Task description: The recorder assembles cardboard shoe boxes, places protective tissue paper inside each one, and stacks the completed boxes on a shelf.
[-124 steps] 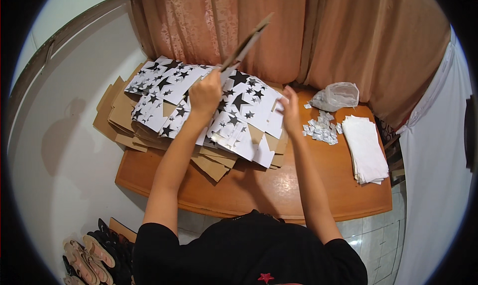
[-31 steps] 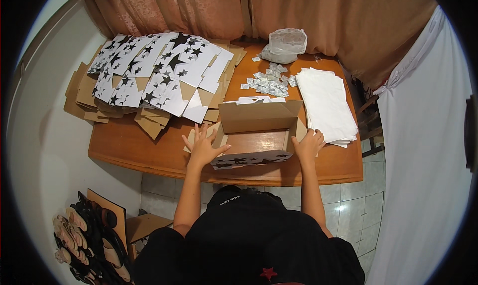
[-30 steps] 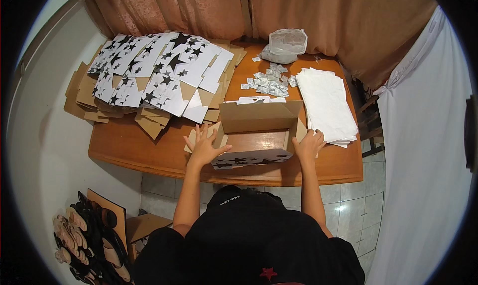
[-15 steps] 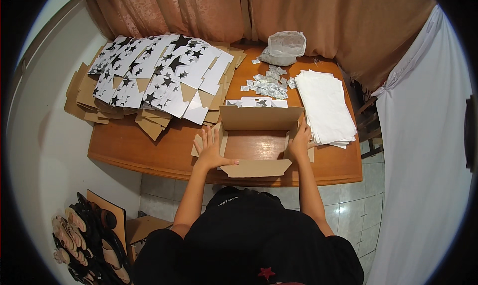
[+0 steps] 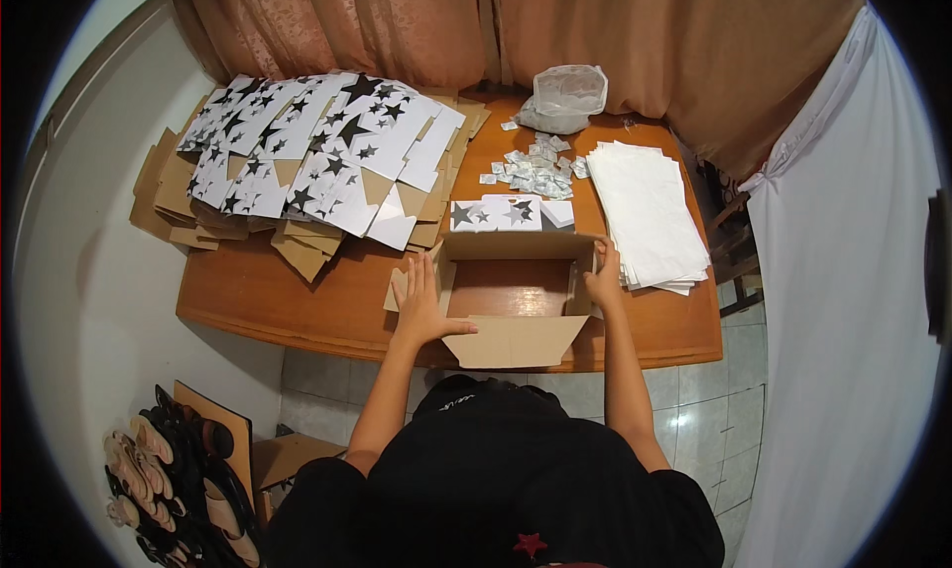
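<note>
One open, star-printed cardboard box [image 5: 511, 290]

The cardboard box [image 5: 511, 295], earlier a flat star-printed sheet lifted from the pile at 10 o'clock, has been opened and turned mouth-up. Its side walls are now pressed by the left hand [image 5: 424, 305] and right hand [image 5: 604, 282].

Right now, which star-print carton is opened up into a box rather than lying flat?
The carton between the left hand and right hand at the table's near edge; the other star-print cartons lie flat, fanned in a pile at the far left.
</note>
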The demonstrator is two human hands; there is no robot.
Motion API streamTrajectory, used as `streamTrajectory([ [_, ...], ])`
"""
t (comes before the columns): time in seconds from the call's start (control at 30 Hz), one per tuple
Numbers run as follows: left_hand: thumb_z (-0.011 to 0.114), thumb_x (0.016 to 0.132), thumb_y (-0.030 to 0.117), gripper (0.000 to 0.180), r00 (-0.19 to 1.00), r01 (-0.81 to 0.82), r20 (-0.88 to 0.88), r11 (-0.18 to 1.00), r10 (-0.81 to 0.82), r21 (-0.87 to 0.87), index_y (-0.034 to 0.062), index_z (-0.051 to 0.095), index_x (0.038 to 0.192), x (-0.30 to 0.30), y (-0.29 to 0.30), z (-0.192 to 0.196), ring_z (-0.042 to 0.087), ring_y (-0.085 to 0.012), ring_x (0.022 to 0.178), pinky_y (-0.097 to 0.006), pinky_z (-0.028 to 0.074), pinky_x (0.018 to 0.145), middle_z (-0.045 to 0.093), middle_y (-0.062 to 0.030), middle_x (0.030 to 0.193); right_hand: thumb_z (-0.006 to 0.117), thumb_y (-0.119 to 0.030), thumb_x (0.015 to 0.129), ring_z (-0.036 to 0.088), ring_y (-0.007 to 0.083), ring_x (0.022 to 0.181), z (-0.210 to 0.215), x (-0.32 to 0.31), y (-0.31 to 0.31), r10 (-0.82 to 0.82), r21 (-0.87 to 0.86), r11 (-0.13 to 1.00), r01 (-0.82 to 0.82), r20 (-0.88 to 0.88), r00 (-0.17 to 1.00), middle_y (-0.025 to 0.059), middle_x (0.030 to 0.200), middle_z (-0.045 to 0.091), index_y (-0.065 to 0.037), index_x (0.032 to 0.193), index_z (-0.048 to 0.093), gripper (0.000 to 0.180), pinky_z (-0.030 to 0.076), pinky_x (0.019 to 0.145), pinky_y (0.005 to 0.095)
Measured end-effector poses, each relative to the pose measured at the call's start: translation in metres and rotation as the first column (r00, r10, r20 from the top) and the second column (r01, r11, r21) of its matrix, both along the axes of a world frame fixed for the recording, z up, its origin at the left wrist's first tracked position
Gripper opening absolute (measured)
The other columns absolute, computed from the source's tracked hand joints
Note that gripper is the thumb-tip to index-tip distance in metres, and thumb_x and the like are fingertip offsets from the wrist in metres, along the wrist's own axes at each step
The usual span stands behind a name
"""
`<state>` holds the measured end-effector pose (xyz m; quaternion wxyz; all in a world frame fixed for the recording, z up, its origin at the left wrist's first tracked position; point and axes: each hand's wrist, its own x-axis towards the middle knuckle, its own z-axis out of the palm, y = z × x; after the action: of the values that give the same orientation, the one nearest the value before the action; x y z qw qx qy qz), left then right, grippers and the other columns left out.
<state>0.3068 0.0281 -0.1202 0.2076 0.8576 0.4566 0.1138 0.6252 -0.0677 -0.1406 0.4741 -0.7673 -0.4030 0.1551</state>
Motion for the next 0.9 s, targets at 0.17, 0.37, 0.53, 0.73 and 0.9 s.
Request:
streamTrajectory([
  [0.17, 0.071, 0.033, 0.073, 0.149, 0.994, -0.026, 0.106, 0.999, 0.023, 0.029, 0.0, 0.0, 0.141, 0.004, -0.001, 0.005, 0.008, -0.0364, 0.136, -0.061, -0.002, 0.102, 0.01, -0.0228, 0.146, 0.063, 0.0, 0.058, 0.04, 0.0339, 0.115, 0.0, 0.007, -0.018, 0.145, -0.073, 0.989, -0.132, 0.218, 0.965, 0.0154, 0.118, 0.043, -0.017, 0.125, 0.046, 0.071, 0.029, 0.1, 0.0437],
  [0.37, 0.071, 0.045, 0.066, 0.121, 0.986, 0.159, 0.036, 0.986, -0.16, 0.046, 0.0103, 0.023, 0.141, 0.005, -0.001, 0.014, 0.009, -0.0338, 0.137, -0.063, -0.005, 0.101, 0.014, -0.0171, 0.147, 0.065, -0.024, 0.063, 0.037, 0.0371, 0.118, 0.019, -0.004, -0.036, 0.231, -0.376, 0.923, -0.079, 0.379, 0.896, 0.0189, 0.126, 0.039, -0.026, 0.132, 0.041, 0.074, 0.021, 0.098, 0.0584],
  [0.53, 0.066, 0.054, 0.065, 0.106, 0.971, 0.221, -0.102, 0.975, -0.216, 0.036, 0.0108, 0.032, 0.138, 0.024, -0.004, 0.019, 0.007, -0.0329, 0.137, -0.064, -0.006, 0.1, 0.011, -0.0165, 0.148, 0.064, -0.025, 0.064, 0.036, 0.0387, 0.118, 0.02, -0.015, -0.037, 0.26, -0.522, 0.85, 0.065, 0.524, 0.811, 0.0216, 0.129, 0.037, -0.034, 0.133, 0.036, 0.075, 0.019, 0.098, 0.0648],
  [0.73, 0.058, 0.056, 0.075, 0.114, 0.939, 0.28, -0.164, 0.949, -0.301, -0.142, 0.0098, 0.02, 0.142, 0.047, -0.006, 0.01, -0.003, -0.0388, 0.136, -0.063, -0.004, 0.101, -0.003, -0.024, 0.147, 0.064, -0.03, 0.068, 0.036, 0.0413, 0.116, 0.022, -0.008, -0.047, 0.048, -0.1, 0.995, -0.006, 0.425, 0.904, 0.0216, 0.127, 0.038, -0.016, 0.13, 0.041, 0.068, 0.028, 0.098, 0.0516],
  [0.9, 0.055, 0.056, 0.078, 0.117, 0.935, 0.281, -0.181, 0.949, -0.304, -0.145, 0.0099, 0.016, 0.143, 0.052, -0.011, 0.006, -0.007, -0.0399, 0.135, -0.063, -0.002, 0.101, -0.006, -0.0247, 0.146, 0.054, -0.035, 0.082, 0.05, 0.029, 0.104, -0.005, 0.049, -0.081, -0.369, -0.205, 0.908, 0.366, 0.022, 0.929, 0.015, 0.112, 0.053, -0.001, 0.114, 0.052, 0.047, 0.039, 0.088, 0.0394],
])
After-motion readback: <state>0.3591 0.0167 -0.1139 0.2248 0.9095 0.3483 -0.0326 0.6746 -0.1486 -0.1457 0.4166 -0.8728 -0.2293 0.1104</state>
